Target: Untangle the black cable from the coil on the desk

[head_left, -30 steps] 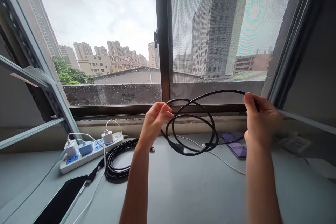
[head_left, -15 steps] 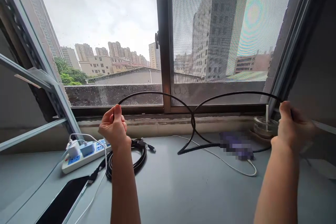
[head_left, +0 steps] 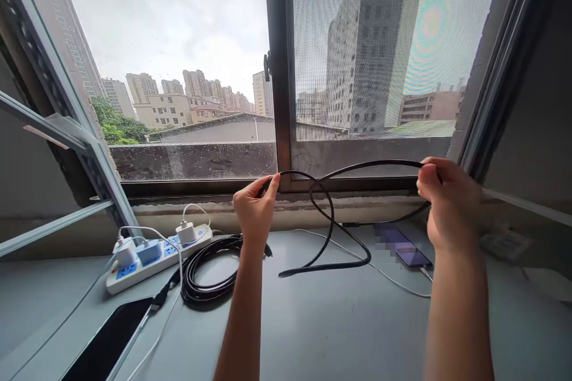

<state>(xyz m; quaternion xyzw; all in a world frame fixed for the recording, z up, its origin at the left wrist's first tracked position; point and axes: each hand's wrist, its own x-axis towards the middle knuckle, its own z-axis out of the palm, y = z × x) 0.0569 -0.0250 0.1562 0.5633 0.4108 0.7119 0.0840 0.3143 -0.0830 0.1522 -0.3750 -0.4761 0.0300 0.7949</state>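
Observation:
A black cable [head_left: 379, 162] stretches between my two hands above the grey table, crossing itself in loops at the middle. My left hand [head_left: 257, 205] pinches it between thumb and fingers near the window's centre post. Further right, my right hand [head_left: 449, 199] is closed round another stretch of the same cable. Part of the cable sags to the tabletop, and one stretch passes behind my right hand. Behind my left wrist lies a coiled black cable [head_left: 196, 297], partly hidden by the arm, with a plug end showing to the right of the wrist.
A white power strip [head_left: 129, 277] with chargers stands at the left. A tablet-like dark device [head_left: 107, 339] lies at the front left. A phone [head_left: 411, 256] with a white charging cord [head_left: 393, 280] rests at the right. Metal frame bars [head_left: 58, 229] cross the left side.
My hands have come closer together: the left moved right, the right moved left. The cable between them now hangs in tighter loops. More of the coiled cable and the phone shows.

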